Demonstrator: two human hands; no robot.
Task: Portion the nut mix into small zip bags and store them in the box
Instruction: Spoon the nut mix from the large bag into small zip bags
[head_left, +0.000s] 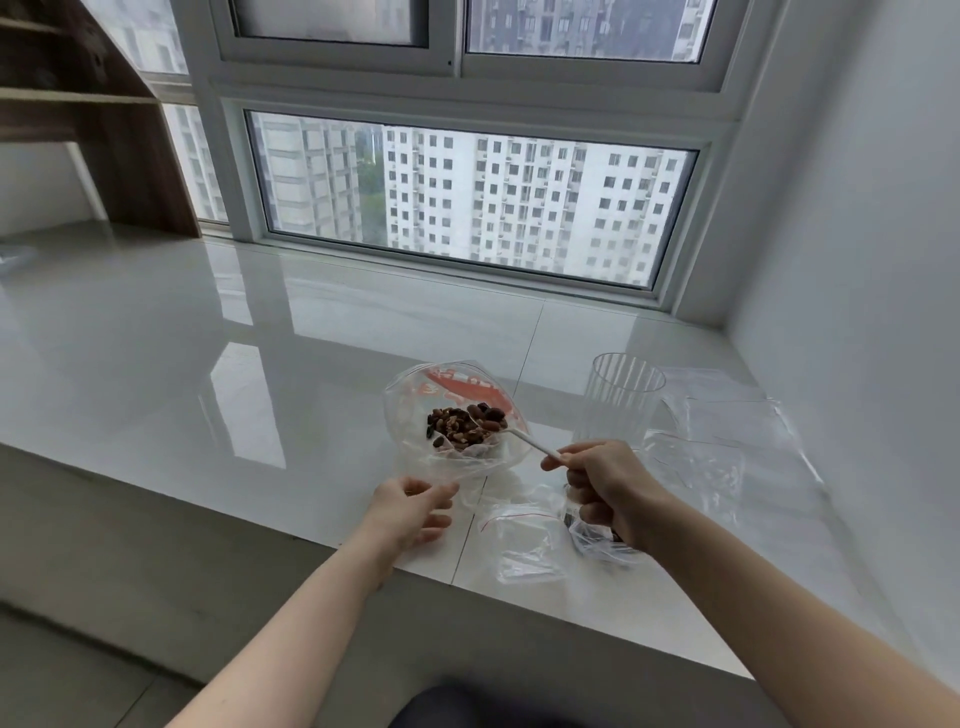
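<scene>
1. The big open bag (457, 415) lies on the white sill (260, 374) and serves here as the landmark; the nut mix (460, 423) sits inside it, in the middle.
2. The right hand (613, 491) is just right of the big bag. Its thumb and forefinger pinch the handle of a white spoon (511, 428), and the spoon bowl carries some nuts over the nut mix.
3. The lower fingers of the same hand are curled around a small zip bag (597, 540), which has dark pieces inside.
4. The left hand (415, 506) is just in front of the big bag, fingers spread apart and relaxed; its fingertips are at the bag's near edge, but I cannot tell if they touch it.
5. An empty small bag (524, 540) with a red line lies in front of the big bag, between both hands.
6. A clear ribbed cup (621, 400) stands to the right of the big bag, and more flat clear bags (727, 431) lie further right.
</scene>
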